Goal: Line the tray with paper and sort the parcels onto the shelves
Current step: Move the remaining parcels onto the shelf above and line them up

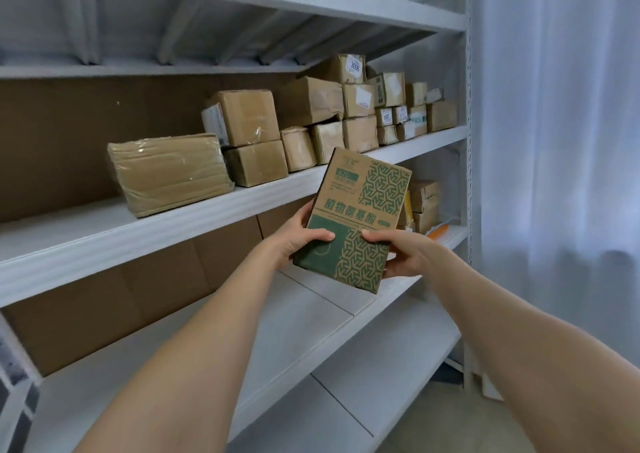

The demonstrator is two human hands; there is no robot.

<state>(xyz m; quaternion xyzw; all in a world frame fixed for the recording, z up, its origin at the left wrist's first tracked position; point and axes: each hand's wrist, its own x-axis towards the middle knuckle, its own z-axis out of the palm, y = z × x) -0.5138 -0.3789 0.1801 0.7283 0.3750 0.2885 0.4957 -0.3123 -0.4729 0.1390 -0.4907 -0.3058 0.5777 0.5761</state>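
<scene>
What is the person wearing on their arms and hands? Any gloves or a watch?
Nothing that shows. The left hand and right hand have no gloves, and no rings on the parts I can see. The left arm and right arm are bare to the picture's edge: no sleeves, watch or bracelet.

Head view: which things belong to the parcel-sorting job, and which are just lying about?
Job: green-printed box, held by left hand and right hand; brown parcels stacked on the white shelves.
Lying about: curtain; orange item on a shelf.
</scene>
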